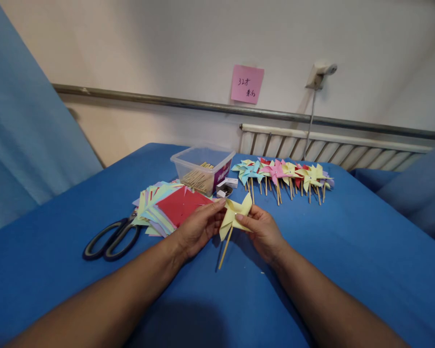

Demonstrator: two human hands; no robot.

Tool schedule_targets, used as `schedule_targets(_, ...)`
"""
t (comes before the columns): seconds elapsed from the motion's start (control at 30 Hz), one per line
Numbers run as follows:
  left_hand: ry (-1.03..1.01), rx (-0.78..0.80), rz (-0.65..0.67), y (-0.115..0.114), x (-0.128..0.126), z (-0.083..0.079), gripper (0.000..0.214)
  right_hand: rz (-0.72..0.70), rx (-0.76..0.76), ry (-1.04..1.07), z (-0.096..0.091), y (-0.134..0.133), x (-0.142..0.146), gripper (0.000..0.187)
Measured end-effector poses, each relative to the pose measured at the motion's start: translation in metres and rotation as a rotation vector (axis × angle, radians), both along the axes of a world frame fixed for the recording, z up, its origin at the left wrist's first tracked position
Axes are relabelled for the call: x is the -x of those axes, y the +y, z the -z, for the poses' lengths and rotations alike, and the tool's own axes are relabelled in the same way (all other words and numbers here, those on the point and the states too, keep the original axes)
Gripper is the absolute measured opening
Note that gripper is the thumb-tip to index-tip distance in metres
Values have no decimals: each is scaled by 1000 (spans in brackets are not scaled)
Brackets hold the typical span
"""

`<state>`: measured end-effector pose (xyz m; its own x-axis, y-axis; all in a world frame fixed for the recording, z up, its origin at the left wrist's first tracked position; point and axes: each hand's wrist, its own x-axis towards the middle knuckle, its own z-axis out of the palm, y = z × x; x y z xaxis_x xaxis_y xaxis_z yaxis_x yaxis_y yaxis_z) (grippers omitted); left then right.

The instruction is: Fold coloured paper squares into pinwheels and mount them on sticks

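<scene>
A pale yellow paper pinwheel (239,209) on a thin wooden stick is held up between my two hands, its stick slanting down toward me. My left hand (201,224) grips a blade on its left side, with the fingertips partly hidden behind the paper. On the other side, my right hand (264,232) is closed on the pinwheel, thumb pressed near the pin at its centre. Just left of my left hand lies a stack of coloured paper squares (179,205), a red one on top. Large dark-handled scissors (112,239) rest beside the stack, their blades partly under it.
Behind the paper stands a clear plastic box (192,166) of wooden sticks, with a small open box (225,188) of pins by it. Several finished pinwheels (275,171) lie at the back right. A blue cloth (348,251) covers the table; a radiator (333,140) is behind.
</scene>
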<state>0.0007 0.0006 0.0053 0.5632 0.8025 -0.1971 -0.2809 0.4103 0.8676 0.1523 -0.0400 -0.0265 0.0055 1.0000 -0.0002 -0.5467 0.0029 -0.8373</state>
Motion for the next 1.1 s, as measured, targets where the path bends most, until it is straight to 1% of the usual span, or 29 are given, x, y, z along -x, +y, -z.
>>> schedule_targets(0.1, -3, -21, 32, -1, 0, 1, 25, -38, 29, 36, -1, 0, -2, 26)
schedule_targets(0.27, 30, -30, 26, -3, 0, 2, 20, -49, 47, 29, 0, 0, -4, 25)
schedule_targets(0.43, 110, -29, -3, -3, -1, 1, 28, 19, 4, -49, 1, 0, 0, 29)
schedule_targets(0.53, 126, -14, -15, -3, -3, 2, 35, 21, 5, -73, 2, 0, 2, 30)
schedule_targets(0.6, 137, -6, -33, -3, -4, 3, 36, 7, 9, -80, 2, -1, 3, 30)
schedule_targets(0.83, 107, -23, -49, -4, -4, 3, 25, -19, -1, -121, 3, 0, 4, 30)
schedule_targets(0.9, 97, -8, -72, -4, -4, 1, 20, -36, -43, -164, 2, -2, 5, 33)
schedule_targets(1.0, 94, 22, -123, -5, -4, -2, 17, -38, -134, -301, 2, -5, 8, 45)
schedule_targets(1.1, 76, 12, -162, -5, -5, -3, 17, 42, -197, -496, 3, -8, 10, 51)
